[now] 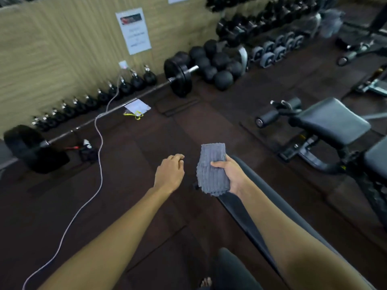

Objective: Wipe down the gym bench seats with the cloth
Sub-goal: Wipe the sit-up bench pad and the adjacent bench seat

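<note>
Head camera looks forward and down, close above both forearms; gym floor (129, 185) beyond.

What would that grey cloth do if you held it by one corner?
It would likely droop: the grey cloth looks soft and ribbed, and it curves around the right hand that grips it. It seems light, since one hand holds it up easily. Its fuzzy surface probably isn't slippery.

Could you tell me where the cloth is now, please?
Head view, centre: the right hand holds the grey cloth over the near bench.
</note>
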